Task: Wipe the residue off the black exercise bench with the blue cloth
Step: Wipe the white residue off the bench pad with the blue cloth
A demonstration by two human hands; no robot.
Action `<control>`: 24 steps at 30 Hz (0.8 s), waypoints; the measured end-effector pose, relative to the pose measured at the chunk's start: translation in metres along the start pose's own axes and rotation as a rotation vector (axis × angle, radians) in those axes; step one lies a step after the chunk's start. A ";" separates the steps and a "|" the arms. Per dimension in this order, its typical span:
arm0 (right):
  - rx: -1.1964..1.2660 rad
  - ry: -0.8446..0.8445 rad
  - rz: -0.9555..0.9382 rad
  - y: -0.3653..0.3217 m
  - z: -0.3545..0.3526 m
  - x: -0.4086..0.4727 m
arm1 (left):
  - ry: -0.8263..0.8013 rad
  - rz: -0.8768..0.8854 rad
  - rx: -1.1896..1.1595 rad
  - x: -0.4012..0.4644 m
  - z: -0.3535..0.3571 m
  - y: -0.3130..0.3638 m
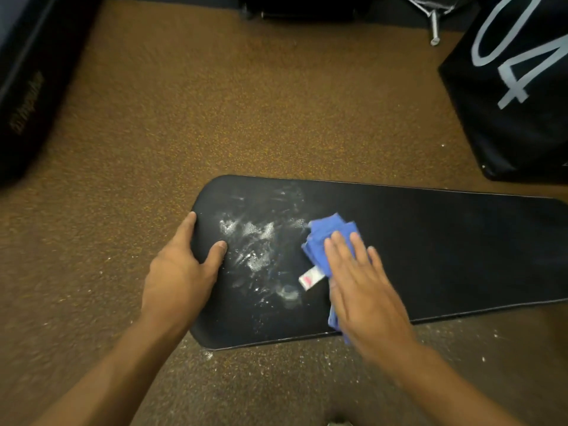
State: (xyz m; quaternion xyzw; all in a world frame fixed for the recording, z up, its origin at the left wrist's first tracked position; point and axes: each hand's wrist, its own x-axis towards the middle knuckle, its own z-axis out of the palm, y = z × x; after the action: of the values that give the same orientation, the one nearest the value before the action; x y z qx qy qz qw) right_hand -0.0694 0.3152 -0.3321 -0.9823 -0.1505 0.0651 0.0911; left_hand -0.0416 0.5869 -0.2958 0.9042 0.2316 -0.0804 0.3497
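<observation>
The black exercise bench [445, 247] runs from the centre to the right edge of the view. White powdery residue [256, 244] smears its left end. My left hand [181, 272] grips the bench's rounded left end, thumb on top. My right hand [365, 287] lies flat, fingers together, pressing the crumpled blue cloth [325, 238] onto the pad just right of the residue. A white tag [311, 278] sticks out from the cloth. Part of the cloth is hidden under my palm.
Brown speckled floor [215, 103] surrounds the bench, with white specks scattered near its front edge. A black padded block [522, 103] with large pale digits stands at the right. Dark equipment [27, 87] lines the left edge, and a metal frame leg [435, 26] shows at the top.
</observation>
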 end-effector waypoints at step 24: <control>-0.023 -0.067 -0.216 -0.027 -0.009 0.090 | 0.041 0.035 -0.034 0.003 0.005 -0.009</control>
State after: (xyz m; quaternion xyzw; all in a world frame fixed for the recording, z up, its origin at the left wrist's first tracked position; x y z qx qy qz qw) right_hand 0.0098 0.3668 -0.3275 -0.9586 -0.2592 0.0860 0.0810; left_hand -0.0434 0.5905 -0.3056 0.9035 0.2243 -0.0519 0.3615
